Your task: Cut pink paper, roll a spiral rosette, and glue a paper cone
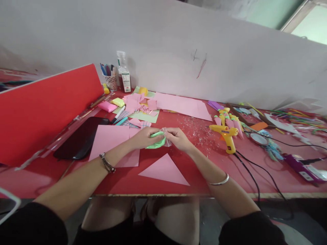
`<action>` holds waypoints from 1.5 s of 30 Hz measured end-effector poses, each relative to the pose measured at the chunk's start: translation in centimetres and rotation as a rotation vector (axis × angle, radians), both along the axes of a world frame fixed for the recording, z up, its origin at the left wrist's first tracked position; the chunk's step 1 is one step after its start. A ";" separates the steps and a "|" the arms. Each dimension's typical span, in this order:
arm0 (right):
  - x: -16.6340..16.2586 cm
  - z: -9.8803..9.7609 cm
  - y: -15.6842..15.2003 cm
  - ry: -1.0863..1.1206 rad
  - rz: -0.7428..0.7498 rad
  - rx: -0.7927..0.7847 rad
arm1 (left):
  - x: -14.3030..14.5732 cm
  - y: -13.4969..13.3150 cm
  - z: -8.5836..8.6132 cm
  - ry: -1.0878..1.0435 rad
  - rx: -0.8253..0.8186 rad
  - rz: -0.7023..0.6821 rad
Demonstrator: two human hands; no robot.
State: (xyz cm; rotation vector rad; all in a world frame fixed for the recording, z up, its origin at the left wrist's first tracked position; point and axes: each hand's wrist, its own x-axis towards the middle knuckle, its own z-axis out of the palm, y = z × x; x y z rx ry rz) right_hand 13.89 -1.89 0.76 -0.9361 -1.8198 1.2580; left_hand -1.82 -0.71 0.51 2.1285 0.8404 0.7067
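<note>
"Green packet [156, 142], up over the bench [114, 183]: why do you have both hands on it?"

"Your left hand [145, 137] grasps its body, probably to steady it, while your right hand [178, 137] pinches the crinkled clear plastic [168, 140] at its end"

"And the pink paper triangle [165, 171]?"

"It lies flat near the front edge, apart from your hands, perhaps to leave you room; the yellow glue gun [226, 133] rests to your right, likely kept clear of your forearm"

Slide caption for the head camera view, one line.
Left hand holds a green packet, right hand pinches its clear wrapping, above a red table with pink paper triangle and yellow glue gun.
</note>
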 end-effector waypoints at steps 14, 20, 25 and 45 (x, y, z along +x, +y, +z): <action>-0.2 -0.3 0.1 0.151 0.044 -0.142 | 0.1 -0.3 0.0 -0.028 -0.111 -0.117; -0.4 -0.4 -0.1 0.178 0.006 -0.184 | 0.0 -0.2 0.0 -0.029 -0.100 -0.111; -0.2 -0.4 0.0 0.124 0.030 -0.184 | -0.1 -0.1 -0.1 0.009 -0.083 -0.091; 0.5 -0.3 0.7 -0.130 -0.175 0.072 | -2.2 1.6 0.8 0.192 0.308 0.449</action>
